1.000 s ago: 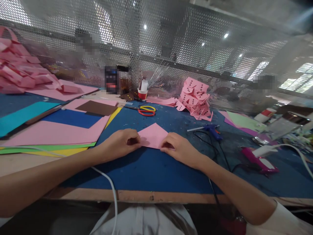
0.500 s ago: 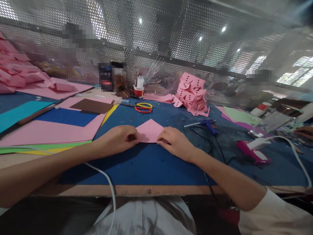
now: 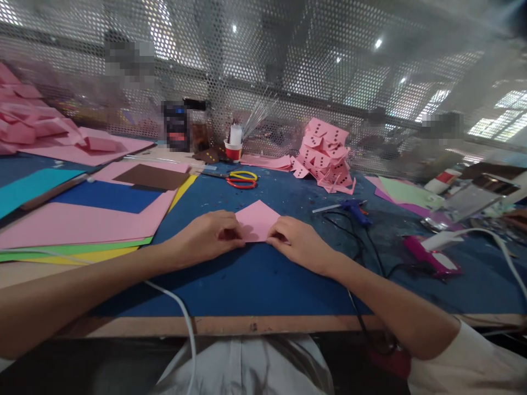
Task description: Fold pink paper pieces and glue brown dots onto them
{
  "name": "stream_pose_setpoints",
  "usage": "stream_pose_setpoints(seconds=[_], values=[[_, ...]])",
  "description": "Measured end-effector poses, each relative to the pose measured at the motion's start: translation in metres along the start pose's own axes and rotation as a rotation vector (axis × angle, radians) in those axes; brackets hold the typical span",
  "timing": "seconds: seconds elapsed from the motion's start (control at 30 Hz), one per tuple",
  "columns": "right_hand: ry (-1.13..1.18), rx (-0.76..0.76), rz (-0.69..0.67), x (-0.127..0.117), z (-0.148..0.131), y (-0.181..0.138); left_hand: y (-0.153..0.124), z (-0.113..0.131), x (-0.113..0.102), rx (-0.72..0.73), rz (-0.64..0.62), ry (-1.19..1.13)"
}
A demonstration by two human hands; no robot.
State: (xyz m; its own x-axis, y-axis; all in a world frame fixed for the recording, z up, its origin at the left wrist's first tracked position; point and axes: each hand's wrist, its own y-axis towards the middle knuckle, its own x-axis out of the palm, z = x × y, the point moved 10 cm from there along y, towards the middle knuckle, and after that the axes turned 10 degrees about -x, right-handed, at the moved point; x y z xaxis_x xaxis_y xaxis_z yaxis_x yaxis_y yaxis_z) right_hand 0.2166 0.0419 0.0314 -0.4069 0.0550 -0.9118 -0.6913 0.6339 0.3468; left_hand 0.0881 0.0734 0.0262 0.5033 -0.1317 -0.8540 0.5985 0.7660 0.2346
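Note:
A piece of pink paper lies on the blue work mat, its pointed corner facing away from me. My left hand pinches its left side with curled fingers. At the right side, my right hand is closed on the paper too, thumb and fingertips near the front edge. Both hands partly cover the sheet's sides. Beyond them lie scissors with red and yellow handles. To the right of my right hand rests a blue glue gun with a glue stick in its back.
Coloured sheets are stacked at the left, near a heap of pink folded pieces. Dotted pink cutouts stand at the back by a paper cup. A magenta device and a white cable lie nearby.
My left hand has shifted slightly right, closer to my right hand along the pink paper's front edge. The camera view has moved a little; both hands keep their pinch.

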Motion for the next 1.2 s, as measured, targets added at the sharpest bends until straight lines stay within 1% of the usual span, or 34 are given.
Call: stream_pose_setpoints(seconds=[0.1, 0.23, 0.33, 0.5, 0.67, 1.0, 1.2], values=[[0.030, 0.044, 0.005, 0.001, 0.003, 0.000, -0.001, -0.002, -0.002, -0.031, 0.010, -0.030], [0.052, 0.089, 0.022, 0.002, 0.009, -0.002, 0.001, -0.011, 0.000, -0.132, 0.002, -0.067], [0.052, 0.134, 0.015, 0.005, 0.016, -0.003, 0.002, -0.014, 0.002, -0.167, -0.007, -0.070], [0.057, 0.179, -0.004, 0.006, 0.021, -0.004, 0.001, -0.014, 0.004, -0.155, 0.002, -0.029], [0.062, 0.197, 0.001, 0.006, 0.021, -0.004, -0.001, -0.008, 0.001, -0.111, 0.046, 0.050], [0.049, 0.242, -0.001, 0.006, 0.024, -0.005, 0.001, -0.011, 0.001, -0.169, 0.046, 0.070], [0.045, 0.236, 0.004, 0.006, 0.023, -0.005, 0.001, -0.011, 0.001, -0.175, 0.035, 0.063]])
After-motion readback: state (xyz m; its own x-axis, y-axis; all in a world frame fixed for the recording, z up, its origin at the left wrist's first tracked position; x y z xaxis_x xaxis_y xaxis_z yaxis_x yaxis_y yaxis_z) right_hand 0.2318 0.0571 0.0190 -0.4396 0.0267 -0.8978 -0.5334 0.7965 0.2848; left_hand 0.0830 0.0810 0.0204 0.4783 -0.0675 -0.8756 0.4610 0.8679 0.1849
